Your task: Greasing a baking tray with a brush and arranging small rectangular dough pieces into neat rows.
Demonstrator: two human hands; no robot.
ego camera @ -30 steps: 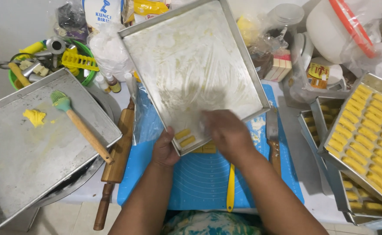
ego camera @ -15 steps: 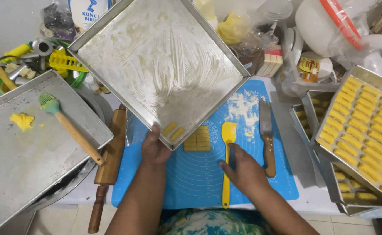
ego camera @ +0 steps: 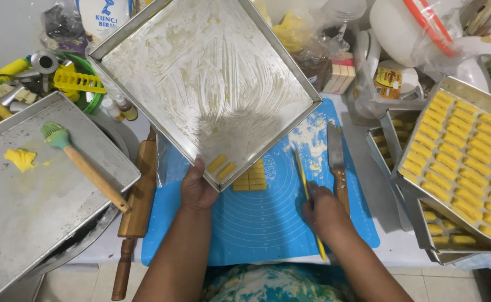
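Note:
My left hand grips the near corner of a large greased metal baking tray, held tilted over a blue silicone mat. Two yellow dough pieces lie in that corner of the tray. Several cut dough pieces sit on the mat just beside the corner. My right hand is closed around a thin yellow spatula lying on the mat. A metal knife with a wooden handle rests just to the right of that hand.
A second metal tray at left holds a green silicone brush and a lump of butter. A wooden rolling pin lies beside the mat. Stacked trays of yellow dough pieces stand at right. Bags, containers and utensils crowd the back.
My right hand moved from the tray's near corner down to the mat and closed on the yellow spatula. The tray tilted and shifted left; my left hand kept its grip.

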